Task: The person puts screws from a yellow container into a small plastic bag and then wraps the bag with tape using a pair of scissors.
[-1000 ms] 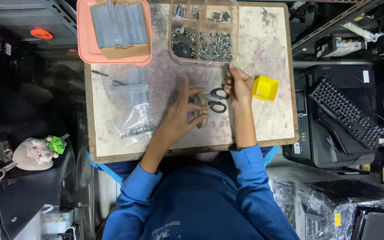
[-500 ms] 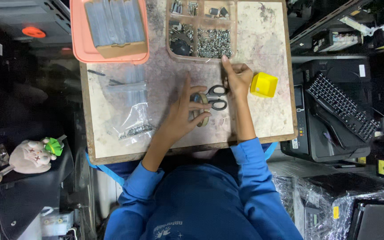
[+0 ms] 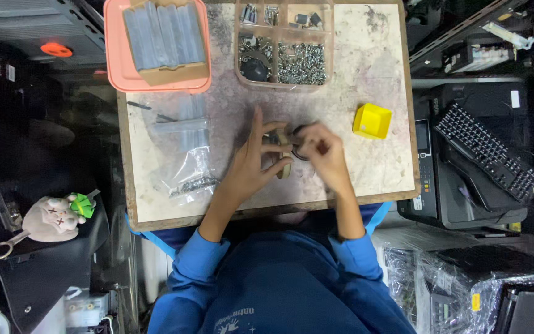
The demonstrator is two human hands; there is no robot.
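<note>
— What are the two hands doing?

— They meet at the middle of the worn board [image 3: 378,55]. The left hand [image 3: 251,164] has its fingers stretched out long, the tips touching a small tan piece [image 3: 284,168] that lies on the board just under them. The right hand [image 3: 321,151] is curled, fingers bunched over the black scissors [image 3: 296,143], whose ring handles show between the two hands. Whether it truly grips them I cannot tell; the hand is blurred.

— And around them?

— Just beyond the right hand, on its outer side, sits a small yellow box [image 3: 372,120]. Ahead of both hands, at the far edge, is a clear divided tray [image 3: 284,46] with screws and small metal parts in its compartments. Ahead of the left hand is a pink tray [image 3: 156,77] holding a stack of grey strips. Beside the left hand, on its outer side, lie clear plastic bags [image 3: 186,154], one with dark small parts in it.

— Sleeves?

— Blue, on both arms.
</note>
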